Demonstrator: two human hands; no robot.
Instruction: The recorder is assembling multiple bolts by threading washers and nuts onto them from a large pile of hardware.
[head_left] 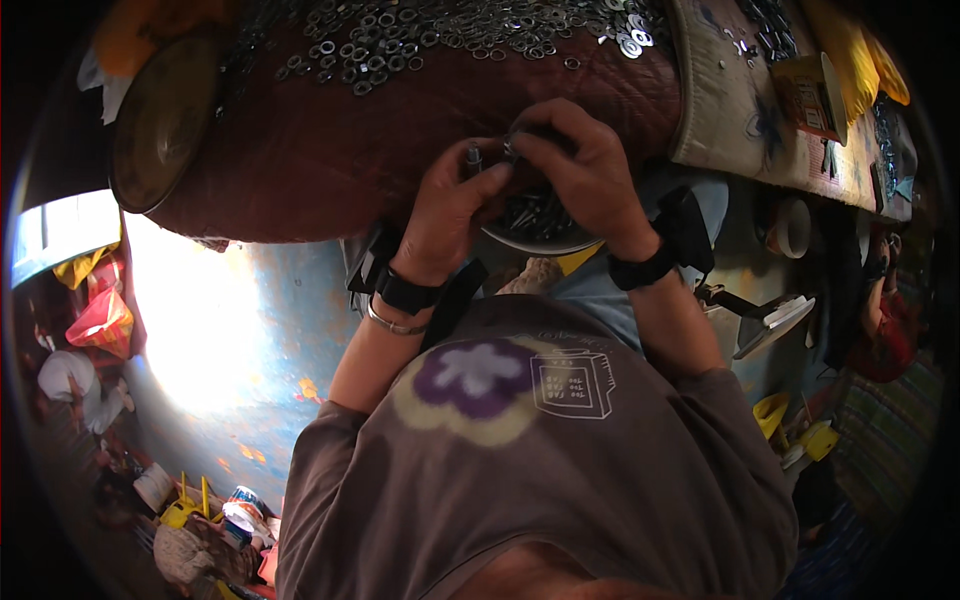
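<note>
My left hand (445, 215) is closed around a metal bolt (474, 157), whose shiny end sticks up between thumb and fingers. Close beside it, my right hand (588, 180) pinches a small shiny metal piece (509, 147) between thumb and forefinger; it may be a washer or nut, but the fingers partly cover it. The fingertips of both hands nearly meet. Beneath them, a round metal bowl (520, 243) holds several dark bolts (540, 213), partly hidden by my hands. Ahead, loose washers and nuts (400, 45) lie spread over a dark red padded surface (300, 150).
A light patterned cloth (715, 110) covers the right side, with a paper cup (810, 97) and more small metal parts. At the left edge leans a round dark tray (165, 125). A yellow bag (850, 60) lies far right. Other people sit at both sides.
</note>
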